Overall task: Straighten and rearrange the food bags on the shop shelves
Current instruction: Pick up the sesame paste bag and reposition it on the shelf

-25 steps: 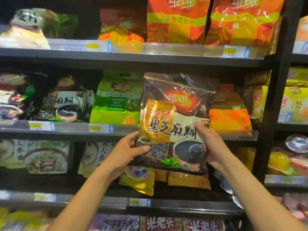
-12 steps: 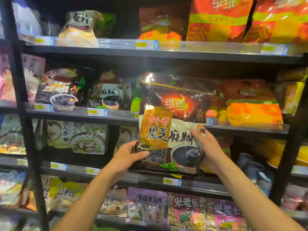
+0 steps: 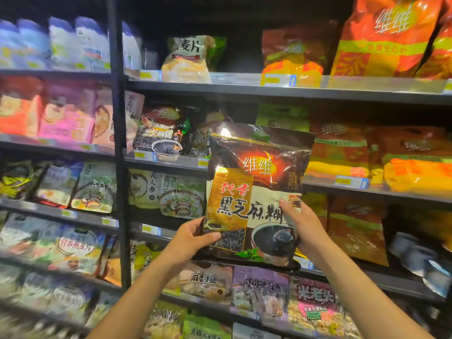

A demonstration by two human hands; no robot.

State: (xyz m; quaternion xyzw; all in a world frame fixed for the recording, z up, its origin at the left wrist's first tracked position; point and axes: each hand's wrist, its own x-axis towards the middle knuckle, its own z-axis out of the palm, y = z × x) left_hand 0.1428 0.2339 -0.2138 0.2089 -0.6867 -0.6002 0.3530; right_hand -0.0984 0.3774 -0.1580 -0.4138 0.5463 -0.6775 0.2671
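In front of the dark metal shop shelves (image 3: 244, 90), a large glossy dark-brown plastic food bag (image 3: 256, 192) with a gold panel, black Chinese lettering and a picture of a bowl of black paste is held upright in the air, clear of any shelf. The left hand (image 3: 190, 239) grips its lower left corner, thumb across the front over the printed seeds. The right hand (image 3: 305, 226) clasps the lower right edge, thumb pressed on the front beside the lettering, fingers hidden behind.

Just behind and to the left, on the middle shelf, stand similar dark sesame bags (image 3: 161, 130) with a bowl printed on them. To the right of the held bag lie orange and yellow bags (image 3: 342, 152), some slumped flat. Above, tall red-and-orange bags (image 3: 386, 40) and a pale oat bag (image 3: 190, 57) stand on the top shelf. Below the hands sit purple and pink snack bags (image 3: 261, 289). A black upright post (image 3: 117, 143) divides the shelving; the bays left of it are blurred.
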